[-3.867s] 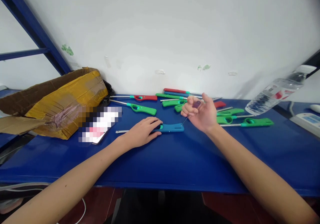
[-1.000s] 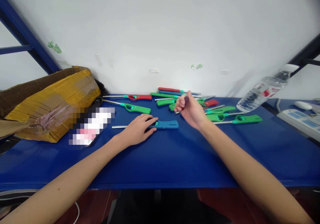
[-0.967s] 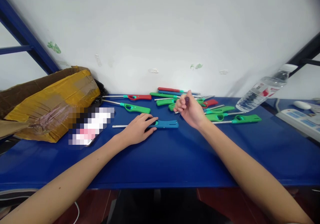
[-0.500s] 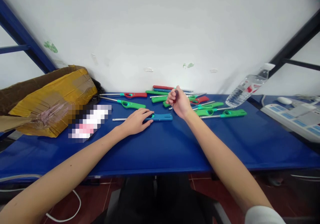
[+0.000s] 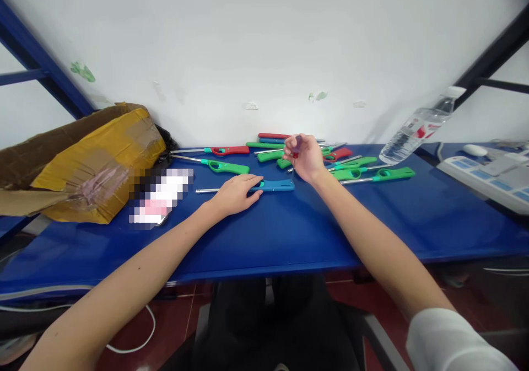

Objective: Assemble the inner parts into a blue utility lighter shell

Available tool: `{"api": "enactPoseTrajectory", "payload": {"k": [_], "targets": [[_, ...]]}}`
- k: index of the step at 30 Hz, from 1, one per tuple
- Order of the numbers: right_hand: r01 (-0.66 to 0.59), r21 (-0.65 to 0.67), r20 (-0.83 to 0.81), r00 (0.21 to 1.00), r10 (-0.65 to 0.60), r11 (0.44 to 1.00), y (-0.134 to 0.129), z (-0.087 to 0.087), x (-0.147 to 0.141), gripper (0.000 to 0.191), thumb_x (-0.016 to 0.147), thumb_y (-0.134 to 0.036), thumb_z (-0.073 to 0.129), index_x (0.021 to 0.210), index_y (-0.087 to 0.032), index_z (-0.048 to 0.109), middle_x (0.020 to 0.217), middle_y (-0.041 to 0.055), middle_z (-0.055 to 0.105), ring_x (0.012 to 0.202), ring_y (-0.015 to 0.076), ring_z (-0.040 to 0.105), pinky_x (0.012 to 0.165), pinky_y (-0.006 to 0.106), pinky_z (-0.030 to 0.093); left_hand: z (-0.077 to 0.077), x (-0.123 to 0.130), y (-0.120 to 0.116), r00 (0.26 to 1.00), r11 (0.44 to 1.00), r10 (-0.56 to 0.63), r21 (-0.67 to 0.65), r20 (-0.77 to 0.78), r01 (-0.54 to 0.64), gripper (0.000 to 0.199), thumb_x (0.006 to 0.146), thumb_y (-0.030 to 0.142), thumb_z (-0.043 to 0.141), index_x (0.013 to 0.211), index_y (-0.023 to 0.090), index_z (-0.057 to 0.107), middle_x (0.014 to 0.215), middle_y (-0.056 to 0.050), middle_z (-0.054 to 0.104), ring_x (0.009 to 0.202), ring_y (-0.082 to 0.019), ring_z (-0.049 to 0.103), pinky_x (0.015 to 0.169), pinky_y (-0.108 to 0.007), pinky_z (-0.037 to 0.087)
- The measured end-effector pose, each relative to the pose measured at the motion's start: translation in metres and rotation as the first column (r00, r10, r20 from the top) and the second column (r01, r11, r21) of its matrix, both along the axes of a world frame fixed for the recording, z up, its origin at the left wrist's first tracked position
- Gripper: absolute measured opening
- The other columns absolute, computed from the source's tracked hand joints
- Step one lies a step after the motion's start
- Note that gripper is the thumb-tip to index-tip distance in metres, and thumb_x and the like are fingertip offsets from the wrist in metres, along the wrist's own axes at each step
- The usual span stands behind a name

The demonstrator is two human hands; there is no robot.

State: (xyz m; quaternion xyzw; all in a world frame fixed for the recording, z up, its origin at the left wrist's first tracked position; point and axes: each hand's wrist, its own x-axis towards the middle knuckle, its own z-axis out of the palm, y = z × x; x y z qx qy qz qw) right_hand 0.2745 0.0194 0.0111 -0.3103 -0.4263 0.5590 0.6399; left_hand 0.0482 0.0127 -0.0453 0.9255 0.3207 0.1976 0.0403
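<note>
A blue long-necked gas lighter (image 5: 278,186) lies flat on the blue table (image 5: 264,238), its metal tube pointing left. My left hand (image 5: 236,193) grips it around the trigger area, fingers over the far side and thumb along the near side. Above the lighter's right end, my right hand (image 5: 309,159) is closed around a small screwdriver (image 5: 295,155) with a dark red handle. Its thin shaft reaches down toward the end of the blue handle; whether the tip touches is too small to tell.
Several green, red and blue lighters (image 5: 394,174) lie along the wall, with a green one (image 5: 227,167) left of the pile. A taped cardboard box (image 5: 103,167) and a blurred-out phone-like object (image 5: 163,197) are left. A water bottle (image 5: 415,134) and power strip (image 5: 475,181) are right.
The view has shifted slightly, so everything sits a little to the right and higher. My right hand has turned a little around the screwdriver; my left hand keeps its hold.
</note>
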Motion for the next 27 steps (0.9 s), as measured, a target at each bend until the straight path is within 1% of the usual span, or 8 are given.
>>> {"api": "enactPoseTrajectory", "payload": {"k": [2,7,10,14,17,21,24,27], "targets": [[0.016,-0.007,-0.018,1.0,-0.017,1.0,0.0,0.0,0.005,0.037,0.093,-0.041,0.047,0.061,-0.022,0.042,0.062,-0.0035,0.04,0.053,0.0103,0.044,0.052,0.021,0.044,0.0,0.0,0.0,1.0,1.0,-0.014,0.002,0.008,0.014,0.045,0.098,0.037,0.045,0.134,0.014,0.057,0.129,-0.013,0.063,0.119,-0.027,0.058,0.104,-0.041,0.047],[-0.074,0.025,-0.119,0.99,0.076,0.997,-0.001,0.0,0.01,0.036,0.092,-0.051,0.049,0.068,-0.024,0.045,0.046,-0.01,0.019,0.04,0.0103,0.021,0.047,0.023,0.042,-0.002,0.002,0.001,0.999,1.0,-0.003,-0.016,0.037,0.004,0.044,0.097,0.037,0.048,0.133,0.014,0.058,0.128,-0.013,0.063,0.119,-0.027,0.057,0.105,-0.042,0.046],[-0.094,0.038,-0.114,0.989,0.098,0.995,-0.002,0.001,0.01,0.034,0.09,-0.053,0.051,0.071,-0.025,0.045,0.047,-0.0095,0.023,0.041,0.0108,0.027,0.047,0.024,0.044,-0.004,0.004,0.003,0.997,0.999,0.043,-0.028,0.068,-0.041,0.044,0.095,0.038,0.051,0.13,0.014,0.06,0.126,-0.014,0.063,0.117,-0.028,0.058,0.103,-0.043,0.048],[-0.063,0.014,-0.047,0.997,0.063,0.998,-0.001,0.003,0.012,0.035,0.088,-0.044,0.06,0.066,-0.023,0.042,0.059,-0.0048,0.045,0.055,0.011,0.049,0.053,0.023,0.049,-0.004,0.005,0.003,0.997,0.999,0.033,-0.014,0.068,-0.032,0.043,0.096,0.038,0.049,0.131,0.015,0.06,0.125,-0.014,0.063,0.116,-0.028,0.058,0.103,-0.044,0.047],[-0.065,0.003,-0.04,0.997,0.065,0.998,0.0,0.003,0.014,0.042,0.087,-0.05,0.064,0.065,-0.023,0.04,0.054,-0.007,0.037,0.049,0.0099,0.042,0.053,0.022,0.048,-0.004,0.004,0.001,0.998,1.0,0.014,-0.017,0.055,-0.013,0.045,0.098,0.038,0.046,0.134,0.014,0.058,0.126,-0.014,0.062,0.117,-0.028,0.057,0.104,-0.044,0.046],[-0.129,-0.012,-0.052,0.99,0.128,0.992,-0.004,0.005,0.019,0.043,0.089,-0.061,0.052,0.069,-0.025,0.044,0.047,-0.01,0.02,0.042,0.0105,0.027,0.052,0.024,0.046,-0.004,0.003,0.0,0.999,1.0,0.015,-0.02,0.044,-0.015,0.044,0.098,0.037,0.046,0.136,0.017,0.056,0.127,-0.013,0.062,0.118,-0.027,0.056,0.104,-0.043,0.046],[-0.15,-0.028,-0.042,0.988,0.149,0.988,-0.007,0.006,0.021,0.033,0.09,-0.053,0.052,0.072,-0.025,0.047,0.048,-0.0093,0.026,0.043,0.0114,0.032,0.054,0.025,0.047,-0.004,0.003,0.0,0.999,1.0,0.02,-0.022,0.043,-0.019,0.044,0.098,0.038,0.046,0.136,0.017,0.056,0.128,-0.013,0.062,0.119,-0.027,0.056,0.105,-0.043,0.046],[-0.096,-0.036,-0.014,0.995,0.096,0.995,-0.007,0.005,0.02,0.03,0.087,-0.047,0.06,0.073,-0.025,0.047,0.054,-0.0069,0.041,0.05,0.0123,0.044,0.054,0.024,0.046,-0.003,0.002,0.0,0.999,0.999,0.017,-0.031,0.039,-0.016,0.045,0.098,0.039,0.046,0.135,0.016,0.056,0.129,-0.014,0.061,0.12,-0.027,0.056,0.106,-0.043,0.045]]}}
